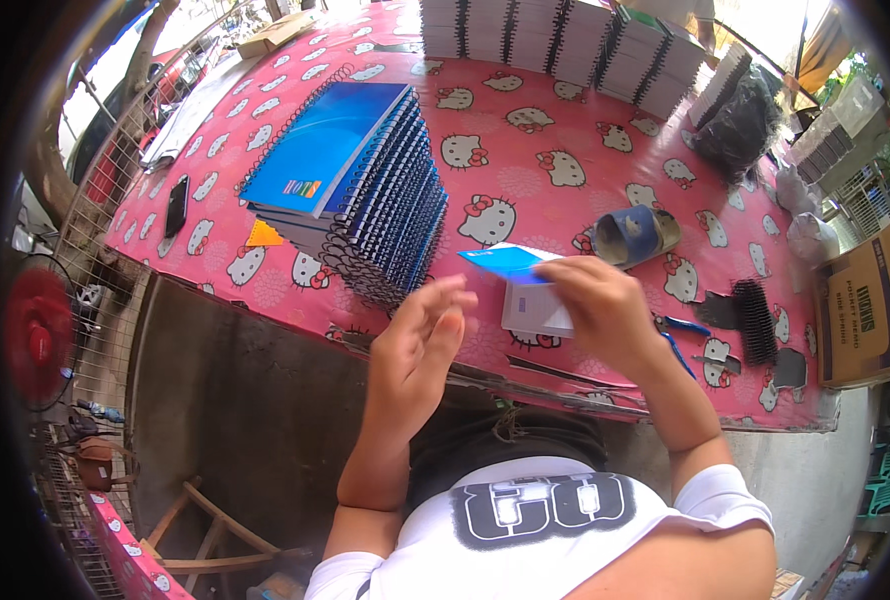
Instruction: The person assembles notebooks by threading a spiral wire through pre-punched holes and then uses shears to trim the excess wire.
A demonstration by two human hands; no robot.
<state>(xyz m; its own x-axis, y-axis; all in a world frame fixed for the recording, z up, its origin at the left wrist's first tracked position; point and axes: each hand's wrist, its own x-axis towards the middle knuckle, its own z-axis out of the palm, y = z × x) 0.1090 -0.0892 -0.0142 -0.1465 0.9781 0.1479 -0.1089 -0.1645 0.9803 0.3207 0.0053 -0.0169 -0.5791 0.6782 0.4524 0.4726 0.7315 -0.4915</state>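
A small notebook with white pages (pixel 538 312) lies on the table in front of me, its blue cover (pixel 502 262) lifted at an angle. My right hand (pixel 597 298) pinches the right side of that cover; the fingertips are partly hidden behind the hand. To the left of the notebook, my left hand (pixel 420 345) is raised off the table edge, fingers stretched and thumb apart, holding nothing. Beyond it rises a tall stack of blue spiral notebooks (pixel 330 140), wire bindings outward. Blue-handled pliers (pixel 683 328) rest just right of my right hand.
On the pink patterned table (pixel 525 90) are a blue and beige rounded object (pixel 630 238), black binding coils (pixel 755 322), a black plastic bag (pixel 737 130) and a phone (pixel 176 207). White-paged bound books (pixel 535 38) line the back. A cardboard box (pixel 870 310) stands right; a red fan (pixel 40 335) left.
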